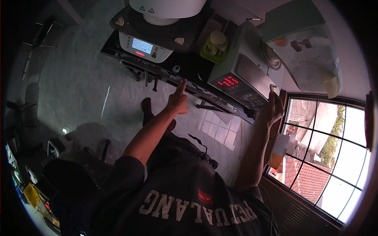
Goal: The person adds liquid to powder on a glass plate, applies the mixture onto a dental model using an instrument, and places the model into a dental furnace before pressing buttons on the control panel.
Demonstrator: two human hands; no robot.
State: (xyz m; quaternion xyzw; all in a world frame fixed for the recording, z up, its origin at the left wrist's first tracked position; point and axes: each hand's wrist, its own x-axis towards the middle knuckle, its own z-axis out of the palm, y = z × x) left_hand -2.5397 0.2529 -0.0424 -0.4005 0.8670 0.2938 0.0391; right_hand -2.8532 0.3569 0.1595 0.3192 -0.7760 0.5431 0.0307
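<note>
My left hand (179,101) is in front of the black bench (167,67), its index finger stretched toward the bench edge and the other fingers curled; it holds nothing that I can see. A small white-capped bottle (176,69) stands on the bench just beyond that fingertip. My right hand (275,108) is raised at the right end of a grey oven-like machine (246,65) with red lit digits. Its fingertips pinch a small pale piece (273,87), too small to identify.
Left of the grey machine stands a white furnace-like device (151,49) with a lit screen and pale plaster-like pieces (179,40) on its top. A green container (212,53) holds a pale cast. A barred window (319,145) is at right, a dark chair (69,175) at left.
</note>
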